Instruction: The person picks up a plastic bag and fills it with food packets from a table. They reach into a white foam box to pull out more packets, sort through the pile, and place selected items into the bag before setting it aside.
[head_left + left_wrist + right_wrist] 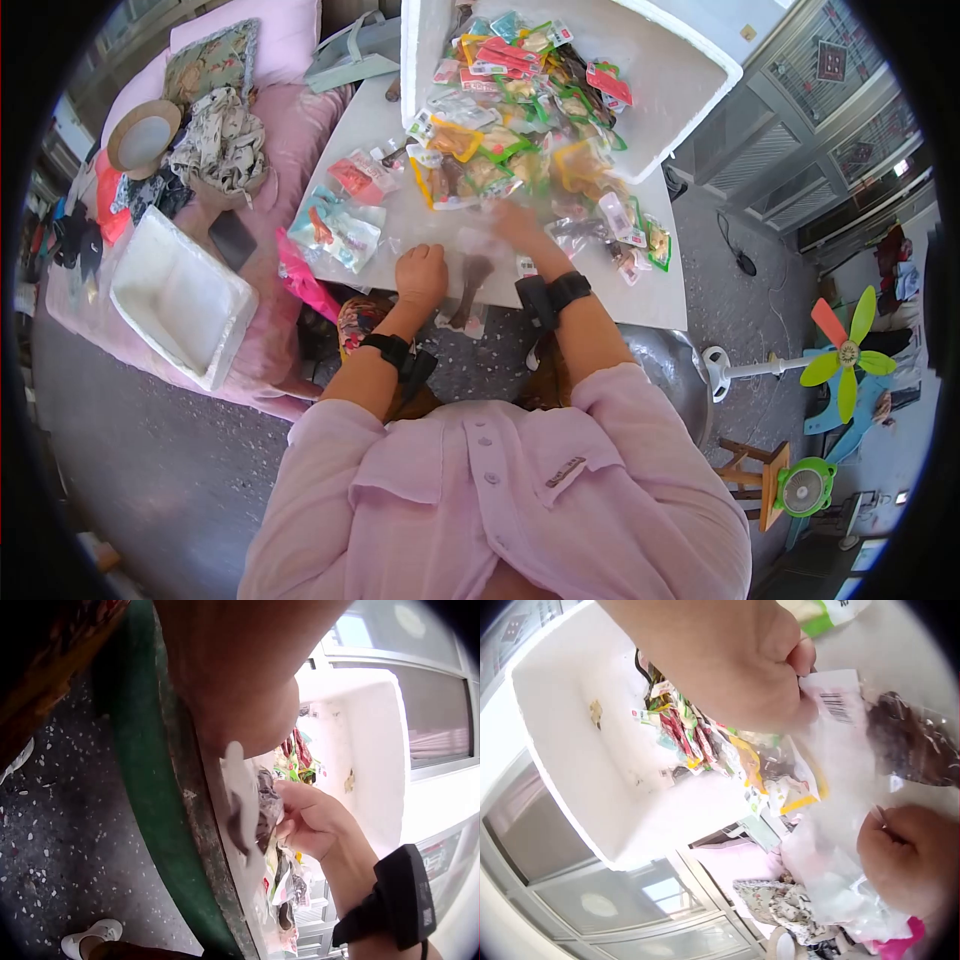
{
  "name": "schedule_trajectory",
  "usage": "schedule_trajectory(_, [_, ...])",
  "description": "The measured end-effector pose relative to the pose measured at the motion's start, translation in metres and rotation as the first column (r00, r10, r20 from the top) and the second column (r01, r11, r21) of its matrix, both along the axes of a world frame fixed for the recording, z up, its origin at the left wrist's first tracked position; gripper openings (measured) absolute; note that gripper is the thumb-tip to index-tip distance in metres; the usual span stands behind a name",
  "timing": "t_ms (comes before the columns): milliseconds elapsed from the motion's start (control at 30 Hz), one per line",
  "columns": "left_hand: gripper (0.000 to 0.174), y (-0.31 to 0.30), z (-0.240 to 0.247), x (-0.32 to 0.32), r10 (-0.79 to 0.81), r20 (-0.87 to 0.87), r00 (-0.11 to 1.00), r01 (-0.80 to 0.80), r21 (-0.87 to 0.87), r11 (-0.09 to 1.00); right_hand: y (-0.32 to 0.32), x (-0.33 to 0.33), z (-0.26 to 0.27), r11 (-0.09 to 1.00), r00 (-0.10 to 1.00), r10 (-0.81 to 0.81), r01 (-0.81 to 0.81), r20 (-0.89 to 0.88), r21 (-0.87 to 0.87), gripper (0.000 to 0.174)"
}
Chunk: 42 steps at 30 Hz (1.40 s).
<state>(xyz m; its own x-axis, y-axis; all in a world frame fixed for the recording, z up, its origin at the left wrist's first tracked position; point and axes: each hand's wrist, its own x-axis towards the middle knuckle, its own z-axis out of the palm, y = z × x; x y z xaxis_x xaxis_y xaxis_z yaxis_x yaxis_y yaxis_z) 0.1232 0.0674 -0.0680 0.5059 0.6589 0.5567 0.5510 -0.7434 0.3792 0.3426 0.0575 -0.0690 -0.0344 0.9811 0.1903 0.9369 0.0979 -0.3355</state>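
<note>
A clear plastic packet point(472, 285) with a long dark brown piece inside hangs over the table's near edge. Its top end carries a barcode point(837, 707). My right hand point(517, 228), blurred in the head view, pinches the top corner of the packet with curled fingers, as the right wrist view shows. On the packet's other side, my left hand point(422, 274) has its fingers curled, with a thin plastic edge point(881, 816) running into its grip. From the left wrist, the right hand point(319, 814) appears beside the dark packet point(266, 810).
A white foam box point(655, 120) lies tipped at the back, with many colourful snack packets point(500, 150) spilling out. Loose packets point(345, 225) lie to the left. A bed point(290, 130) with a foam lid point(180, 290) stands left; a fan point(848, 354) stands right.
</note>
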Motion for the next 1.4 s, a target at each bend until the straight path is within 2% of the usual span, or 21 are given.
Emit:
schedule_trajectory(100, [0.007,0.000,0.002,0.001,0.002,-0.034,0.999,-0.003,-0.016,1.000,-0.017,-0.005,0.029,0.974,0.990,-0.093,0.112,0.106,-0.198,0.030])
schedule_trajectory(200, [0.007,-0.002,0.004,0.000,0.024,-0.076,0.997,-0.025,-0.016,1.000,-0.037,-0.035,-0.001,0.910,0.897,-0.394,0.412,-0.201,0.055,0.021])
schedule_trajectory(267, [0.006,-0.001,0.003,0.000,0.034,-0.072,0.997,-0.035,-0.005,0.999,-0.041,-0.054,0.000,0.933,0.936,-0.337,0.317,0.105,0.170,0.014])
schedule_trajectory(300, [0.006,0.000,0.002,0.002,0.034,-0.074,0.997,-0.034,0.001,0.999,-0.042,-0.061,0.002,0.941,0.916,-0.311,0.261,0.253,0.214,0.010])
schedule_trajectory(333, [0.007,0.003,0.003,0.004,0.043,-0.085,0.995,-0.042,0.014,0.999,-0.040,-0.065,0.000,0.901,0.915,-0.371,0.314,0.157,0.300,0.005])
schedule_trajectory(433, [0.013,0.000,0.001,0.002,0.055,-0.098,0.994,-0.052,0.030,0.998,-0.037,-0.065,-0.009,0.836,0.928,-0.367,0.301,0.061,0.459,0.006])
schedule_trajectory(500, [0.019,0.000,0.002,0.003,0.061,-0.039,0.997,-0.059,0.037,0.998,-0.038,-0.066,-0.006,0.850,0.934,-0.355,0.305,0.040,0.430,0.006])
schedule_trajectory(600, [0.026,-0.001,0.005,0.002,-0.084,-0.181,0.980,0.097,0.066,0.993,-0.039,-0.064,-0.003,0.843,0.931,-0.359,0.295,0.062,0.449,0.007])
schedule_trajectory(667, [0.026,0.004,0.004,0.000,-0.226,-0.209,0.952,0.239,0.042,0.970,-0.039,-0.064,-0.002,0.846,0.933,-0.354,0.292,0.061,0.446,0.007])
schedule_trajectory(700, [0.025,0.007,0.004,0.000,-0.294,-0.222,0.930,0.308,0.030,0.951,-0.039,-0.063,-0.006,0.860,0.936,-0.348,0.293,0.060,0.419,0.006])
schedule_trajectory(767, [0.027,0.009,0.004,0.001,-0.305,-0.311,0.900,0.330,0.027,0.944,-0.036,-0.059,-0.006,0.883,0.941,-0.331,0.286,0.063,0.373,0.005])
schedule_trajectory(867, [0.026,0.008,0.011,0.001,-0.292,-0.366,0.884,0.314,0.001,0.949,-0.039,-0.054,0.009,0.939,0.932,-0.334,0.342,-0.140,0.040,0.016])
schedule_trajectory(967, [0.025,0.004,0.015,0.003,-0.272,-0.386,0.881,0.282,-0.032,0.959,-0.045,-0.049,0.031,0.962,0.955,-0.258,0.241,-0.144,-0.130,0.030])
schedule_trajectory(1000, [0.025,0.003,0.016,0.003,-0.263,-0.392,0.881,0.269,-0.039,0.962,-0.043,-0.044,0.030,0.957,0.972,-0.216,0.192,-0.091,-0.216,0.032])
schedule_trajectory(1067, [0.024,0.002,0.013,0.003,-0.267,-0.383,0.884,0.272,-0.041,0.961,-0.033,-0.038,0.034,0.920,0.995,-0.103,0.097,0.004,-0.380,0.036])
schedule_trajectory(1167, [0.023,0.005,0.012,0.002,-0.256,-0.399,0.881,0.268,-0.026,0.963,-0.028,-0.041,0.048,0.820,0.992,0.128,-0.096,0.018,-0.564,0.033])
schedule_trajectory(1267, [0.026,0.004,0.017,0.001,-0.275,-0.401,0.874,0.289,-0.027,0.957,-0.054,-0.053,0.062,0.812,0.950,-0.164,-0.022,-0.265,-0.583,0.029])
schedule_trajectory(1300, [0.027,0.004,0.019,0.000,-0.286,-0.399,0.871,0.300,-0.030,0.953,-0.064,-0.056,0.063,0.847,0.913,-0.200,-0.021,-0.355,-0.531,0.028])
schedule_trajectory(1367, [0.031,0.004,0.017,0.002,-0.258,-0.350,0.900,0.246,-0.078,0.966,-0.087,-0.058,0.064,0.907,0.810,-0.246,-0.001,-0.532,-0.421,0.026])
schedule_trajectory(1400, [0.033,0.005,0.016,0.002,-0.242,-0.327,0.914,0.220,-0.104,0.970,-0.098,-0.057,0.061,0.915,0.696,-0.273,-0.025,-0.664,-0.403,0.025])
